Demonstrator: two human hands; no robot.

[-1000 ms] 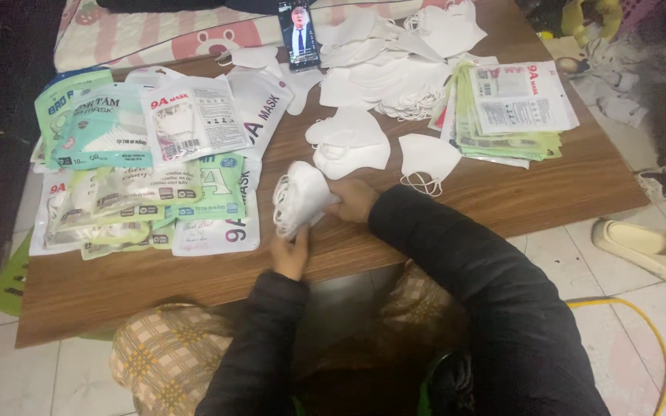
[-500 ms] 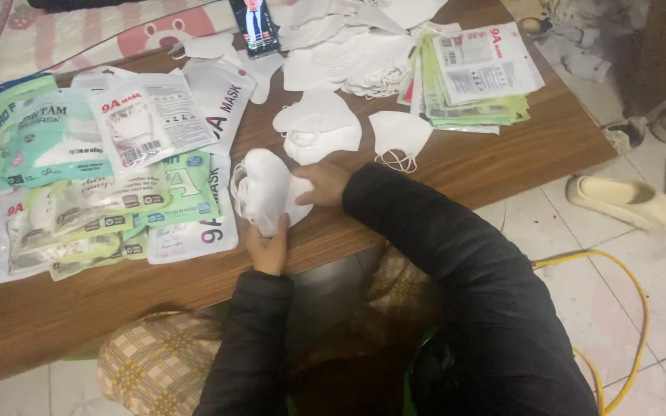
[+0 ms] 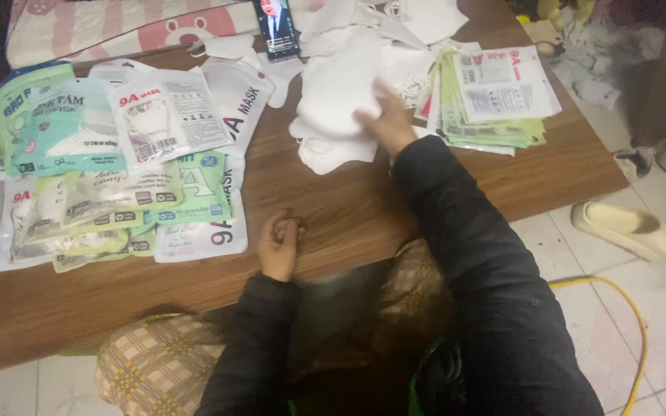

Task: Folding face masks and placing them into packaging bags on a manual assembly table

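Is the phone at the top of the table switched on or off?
On. The phone leans at the table's far edge with its screen lit, showing a picture of a person.

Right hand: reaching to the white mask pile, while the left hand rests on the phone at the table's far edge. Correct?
Not quite. The left hand rests loosely curled on bare wooden table near the person, not on the phone. The head view shows it. The right hand is on the white mask pile.

The right hand (image 3: pixel 383 123) is motion-blurred over the white masks (image 3: pixel 333 100), its fingers' grip unreadable, while the phone (image 3: pixel 277 27) and the far mask pile (image 3: pixel 425 15) are cut off by the top edge.
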